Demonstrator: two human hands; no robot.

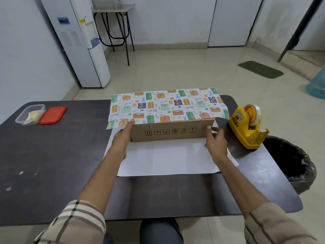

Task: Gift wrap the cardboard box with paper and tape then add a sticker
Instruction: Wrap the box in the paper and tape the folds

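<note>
A brown cardboard box (pixel 171 131) lies on a sheet of wrapping paper (pixel 167 104) whose white underside spreads toward me. The far half of the paper, printed with gift patterns, is folded over the box top. My left hand (pixel 123 136) holds the box's left end, thumb up at the paper's edge on top. My right hand (pixel 215 140) touches the box's right end with relaxed fingers. A yellow tape dispenser (pixel 247 127) stands to the right of the box.
A clear plastic tub (pixel 30 114) with small items inside and its red lid (pixel 53 115) sit at the dark table's (pixel 52 155) far left. A black-lined bin (pixel 292 161) stands at the table's right edge. A water dispenser (pixel 79 41) stands on the floor beyond.
</note>
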